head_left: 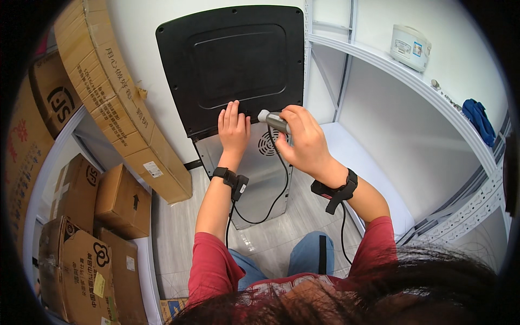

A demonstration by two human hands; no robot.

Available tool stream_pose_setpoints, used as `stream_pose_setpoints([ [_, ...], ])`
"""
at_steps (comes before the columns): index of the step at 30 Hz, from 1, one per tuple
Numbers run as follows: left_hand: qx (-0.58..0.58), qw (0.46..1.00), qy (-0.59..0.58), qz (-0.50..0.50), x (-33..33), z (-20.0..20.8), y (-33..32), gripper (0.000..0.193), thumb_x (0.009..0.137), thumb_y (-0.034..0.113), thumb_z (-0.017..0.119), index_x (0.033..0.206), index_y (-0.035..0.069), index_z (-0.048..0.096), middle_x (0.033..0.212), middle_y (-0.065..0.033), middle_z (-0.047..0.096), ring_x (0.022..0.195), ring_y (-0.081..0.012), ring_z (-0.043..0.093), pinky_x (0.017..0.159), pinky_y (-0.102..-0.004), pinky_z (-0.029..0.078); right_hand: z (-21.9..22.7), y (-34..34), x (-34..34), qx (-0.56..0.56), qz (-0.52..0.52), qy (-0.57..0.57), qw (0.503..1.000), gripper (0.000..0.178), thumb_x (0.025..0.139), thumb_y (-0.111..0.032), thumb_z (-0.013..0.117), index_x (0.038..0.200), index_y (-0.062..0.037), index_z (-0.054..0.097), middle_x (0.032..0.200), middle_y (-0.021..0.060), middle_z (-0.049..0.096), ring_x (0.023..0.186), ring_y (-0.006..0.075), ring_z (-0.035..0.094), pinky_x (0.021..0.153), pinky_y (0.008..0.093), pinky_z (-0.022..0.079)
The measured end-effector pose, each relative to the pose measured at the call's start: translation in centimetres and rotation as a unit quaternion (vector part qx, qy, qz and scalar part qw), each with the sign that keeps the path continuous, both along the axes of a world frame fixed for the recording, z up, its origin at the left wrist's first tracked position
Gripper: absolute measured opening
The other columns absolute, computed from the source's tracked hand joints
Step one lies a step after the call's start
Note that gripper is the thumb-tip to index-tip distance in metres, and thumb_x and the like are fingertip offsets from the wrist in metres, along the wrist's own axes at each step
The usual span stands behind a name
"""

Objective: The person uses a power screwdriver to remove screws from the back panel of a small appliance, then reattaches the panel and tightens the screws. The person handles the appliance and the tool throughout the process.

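Note:
A tall appliance stands before me, with a black back panel (238, 59) above and a silver metal back (254, 195) below, which has a round slotted vent (269, 143). My left hand (234, 129) lies with its fingers stretched out together on the lower part of the black panel. My right hand (304, 138) is closed round a stubby grey handled tool (277, 121). Its pale end points left toward the panel's lower edge; whether it touches there, I cannot tell. A black cord (287, 181) hangs in a loop over the metal back.
A tall cardboard carton (122, 103) leans at the left, beside shelves holding several brown boxes (123, 200). Along the right runs a white metal shelf (374, 51) with a white rice cooker (410, 47) and a blue cloth (479, 122). Grey wood-look floor (179, 227) lies below.

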State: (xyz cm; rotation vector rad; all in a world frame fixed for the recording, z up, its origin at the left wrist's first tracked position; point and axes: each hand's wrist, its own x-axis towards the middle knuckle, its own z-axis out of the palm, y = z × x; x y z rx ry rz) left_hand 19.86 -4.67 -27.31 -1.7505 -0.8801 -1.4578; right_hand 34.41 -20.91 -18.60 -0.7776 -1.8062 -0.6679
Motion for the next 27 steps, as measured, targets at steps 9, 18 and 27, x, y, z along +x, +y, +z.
stream_pose_setpoints([
  [9, -0.004, 1.0, 0.001, -0.002, -0.03, 0.28, 0.01, 0.013, 0.081, 0.016, 0.062, 0.081, 0.004, 0.059, 0.126, -0.0108, 0.054, 0.12, -0.0251, 0.049, 0.101, -0.0418, 0.036, 0.12, -0.1, 0.12, 0.004, 0.006, 0.006, 1.0, 0.038, 0.066, 0.003, 0.064, 0.101, 0.0016, 0.051, 0.099, 0.0174, 0.056, 0.082, 0.0332, 0.058, 0.07, 0.0375, 0.049],
  [18, -0.005, 1.0, 0.002, 0.001, -0.04, 0.13, 0.0, 0.012, 0.081, 0.016, 0.062, 0.08, 0.004, 0.059, 0.126, -0.0108, 0.054, 0.121, -0.0249, 0.048, 0.101, -0.0416, 0.036, 0.05, -0.18, 0.15, 0.005, 0.011, 0.009, 1.0, 0.039, 0.066, 0.003, 0.064, 0.102, 0.0012, 0.05, 0.1, 0.0173, 0.056, 0.083, 0.0329, 0.058, 0.07, 0.0375, 0.049],
  [27, 0.004, 1.0, -0.001, -0.008, -0.06, 0.22, 0.09, 0.013, 0.079, 0.014, 0.064, 0.08, 0.004, 0.057, 0.125, -0.0111, 0.054, 0.119, -0.0269, 0.049, 0.1, -0.0421, 0.036, -0.08, 0.11, 0.08, 0.003, 0.002, 0.007, 1.0, 0.039, 0.066, 0.003, 0.063, 0.102, 0.0019, 0.049, 0.1, 0.0176, 0.054, 0.081, 0.0327, 0.058, 0.069, 0.0375, 0.049],
])
